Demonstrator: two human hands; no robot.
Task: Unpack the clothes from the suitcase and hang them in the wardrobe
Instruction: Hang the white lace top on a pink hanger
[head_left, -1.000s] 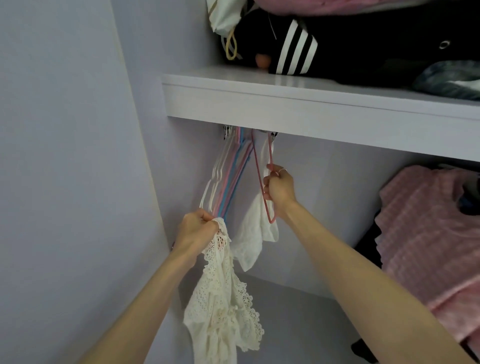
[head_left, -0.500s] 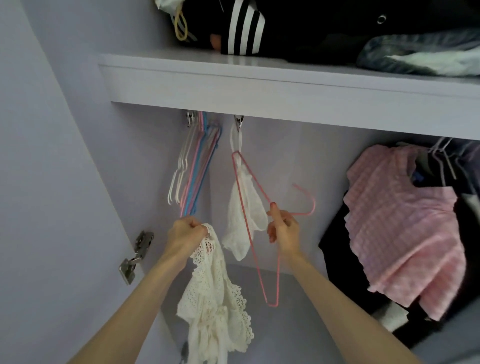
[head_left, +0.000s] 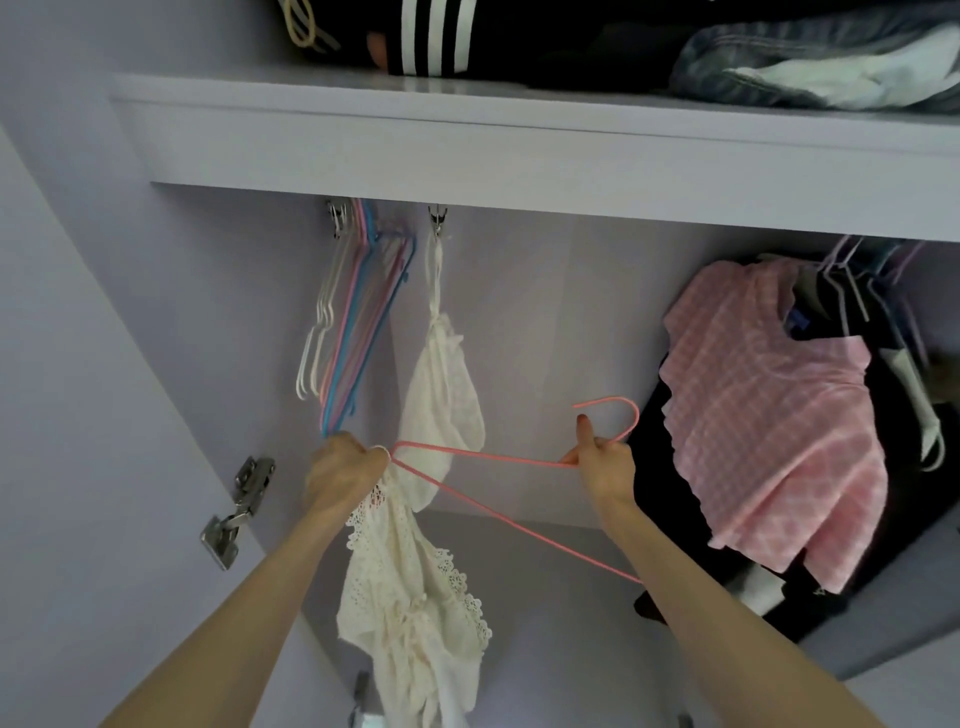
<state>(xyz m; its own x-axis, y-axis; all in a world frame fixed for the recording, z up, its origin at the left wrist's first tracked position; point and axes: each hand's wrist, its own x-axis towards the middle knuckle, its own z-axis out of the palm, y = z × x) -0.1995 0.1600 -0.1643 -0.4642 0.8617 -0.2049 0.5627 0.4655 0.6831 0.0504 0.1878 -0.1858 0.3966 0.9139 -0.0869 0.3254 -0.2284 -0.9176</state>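
Observation:
My left hand (head_left: 343, 475) grips the top of a cream lace garment (head_left: 415, 597), which dangles below it inside the wardrobe. My right hand (head_left: 605, 465) pinches a pink wire hanger (head_left: 488, 457) near its hook, which curls up above my thumb. The hanger lies almost level, and its left corner touches the lace garment at my left hand. A second white lace piece (head_left: 441, 395) hangs from a clip under the shelf, just behind the hanger.
A bunch of spare hangers (head_left: 353, 322) in white, pink and blue hangs at the rail's left end. A pink checked top (head_left: 769, 426) and dark clothes hang to the right. Folded clothes lie on the white shelf (head_left: 519, 150) above. A metal door hinge (head_left: 239, 512) sits at the left.
My right hand took the pink hanger off the rail, swung it down from upright to nearly level, and brought its corner over to the lace garment in my left hand.

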